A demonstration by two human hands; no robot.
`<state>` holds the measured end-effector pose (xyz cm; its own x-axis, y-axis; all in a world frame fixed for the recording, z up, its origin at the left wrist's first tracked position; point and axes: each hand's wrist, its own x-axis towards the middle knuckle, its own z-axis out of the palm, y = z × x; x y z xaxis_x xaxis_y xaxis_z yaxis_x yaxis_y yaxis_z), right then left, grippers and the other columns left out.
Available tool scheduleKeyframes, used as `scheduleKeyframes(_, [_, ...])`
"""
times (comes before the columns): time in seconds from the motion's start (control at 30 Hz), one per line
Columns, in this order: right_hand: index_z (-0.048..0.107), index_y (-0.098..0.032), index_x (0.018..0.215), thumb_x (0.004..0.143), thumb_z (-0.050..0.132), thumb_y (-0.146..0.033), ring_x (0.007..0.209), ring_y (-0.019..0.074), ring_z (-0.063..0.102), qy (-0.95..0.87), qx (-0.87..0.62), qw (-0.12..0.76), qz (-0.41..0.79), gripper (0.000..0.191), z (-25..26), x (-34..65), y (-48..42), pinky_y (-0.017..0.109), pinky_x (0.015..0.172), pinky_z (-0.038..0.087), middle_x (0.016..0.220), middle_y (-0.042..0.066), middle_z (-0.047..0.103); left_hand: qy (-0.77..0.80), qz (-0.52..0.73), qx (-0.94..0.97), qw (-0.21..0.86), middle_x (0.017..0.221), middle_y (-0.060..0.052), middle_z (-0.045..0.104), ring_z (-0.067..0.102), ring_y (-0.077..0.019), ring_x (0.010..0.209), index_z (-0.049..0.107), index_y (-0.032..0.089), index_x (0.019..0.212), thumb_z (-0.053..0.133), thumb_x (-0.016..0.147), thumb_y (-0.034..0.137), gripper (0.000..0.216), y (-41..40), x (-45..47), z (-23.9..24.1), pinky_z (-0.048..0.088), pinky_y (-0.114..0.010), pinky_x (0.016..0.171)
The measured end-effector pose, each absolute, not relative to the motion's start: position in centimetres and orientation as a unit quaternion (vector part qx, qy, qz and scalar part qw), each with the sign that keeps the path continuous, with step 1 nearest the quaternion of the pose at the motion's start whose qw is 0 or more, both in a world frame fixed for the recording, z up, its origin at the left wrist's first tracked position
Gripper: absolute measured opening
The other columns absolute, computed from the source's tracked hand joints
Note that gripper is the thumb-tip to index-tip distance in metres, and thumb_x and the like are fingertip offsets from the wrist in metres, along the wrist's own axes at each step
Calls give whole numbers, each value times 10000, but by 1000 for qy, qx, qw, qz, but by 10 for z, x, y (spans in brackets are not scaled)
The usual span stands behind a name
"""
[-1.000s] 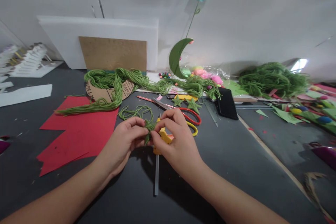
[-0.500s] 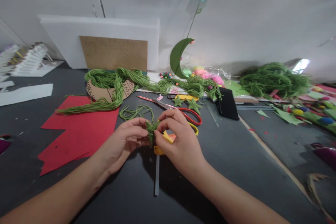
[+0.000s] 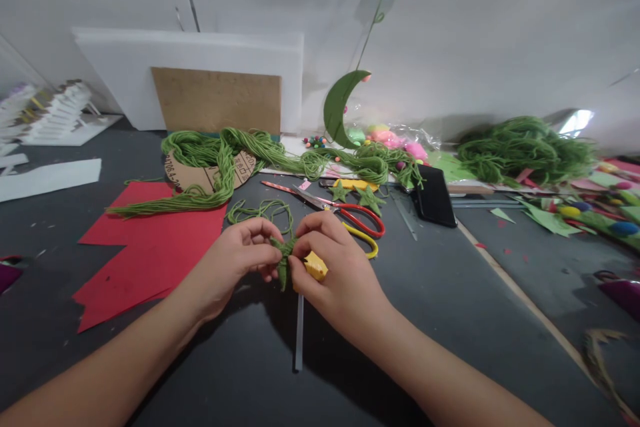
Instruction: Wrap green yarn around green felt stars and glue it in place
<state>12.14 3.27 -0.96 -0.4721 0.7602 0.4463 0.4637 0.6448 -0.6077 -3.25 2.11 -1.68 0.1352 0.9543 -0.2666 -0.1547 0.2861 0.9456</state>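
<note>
Both hands meet over the dark table, pinching a small green yarn-wrapped star (image 3: 283,255). My left hand (image 3: 235,267) grips its left side with closed fingers. My right hand (image 3: 333,273) pinches its right side between thumb and forefinger. A loose strand of green yarn (image 3: 260,211) trails from the star toward the back. Under my right hand lies a yellow glue gun (image 3: 315,267), with a grey glue stick (image 3: 299,330) pointing toward me.
Red paper (image 3: 150,247) lies at the left. Red and yellow scissors (image 3: 350,217), two green stars (image 3: 355,197) and a black phone (image 3: 434,197) lie behind my hands. Green yarn bundles (image 3: 225,153), a green crescent (image 3: 335,107) and more yarn (image 3: 520,150) line the back.
Both hands have shifted slightly and turned the green star between the fingertips. My right thumb now covers more of the glue gun.
</note>
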Motion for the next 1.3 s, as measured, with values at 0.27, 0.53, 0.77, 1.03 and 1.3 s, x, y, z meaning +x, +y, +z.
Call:
scheduleKeyframes(0.27, [553, -165, 672, 746, 527, -96, 842, 141, 532, -826, -382, 352, 221, 103, -7, 125, 35, 266, 751, 447, 881, 56, 516, 503, 465, 388, 617, 557, 48, 519, 499, -78, 477, 519, 159, 680, 596, 620, 101, 113, 23, -28, -17, 412, -195, 483])
scheduleKeyframes(0.53, [602, -186, 739, 770, 501, -137, 906, 188, 531, -829, -383, 365, 180, 117, -8, 130, 39, 342, 796, 443, 920, 72, 548, 489, 494, 346, 631, 598, 41, 544, 548, -95, 523, 531, 166, 716, 639, 634, 141, 137, 21, -27, -18, 453, -218, 537])
scheduleKeyframes(0.77, [540, -186, 747, 770, 481, -105, 938, 181, 545, -837, -376, 359, 173, 103, -8, 130, 39, 322, 806, 440, 1005, 85, 566, 461, 481, 359, 653, 638, 43, 539, 540, -80, 578, 519, 168, 730, 653, 654, 126, 160, 21, -28, -22, 444, -210, 596])
scheduleKeyframes(1.03, [516, -178, 744, 788, 460, -84, 818, 143, 556, -868, -323, 337, 170, 118, -4, 132, 39, 261, 736, 451, 899, 69, 581, 452, 449, 395, 662, 588, 47, 479, 444, -66, 538, 531, 165, 732, 587, 683, 117, 88, 22, -35, -16, 364, -179, 517])
scheduleKeyframes(1.3, [525, -144, 765, 833, 405, -83, 795, 152, 535, -903, -269, 306, 136, 151, -10, 130, 41, 264, 709, 449, 891, 95, 573, 485, 397, 449, 637, 554, 64, 464, 440, -67, 509, 481, 169, 644, 598, 640, 103, 135, 25, -38, -17, 352, -190, 493])
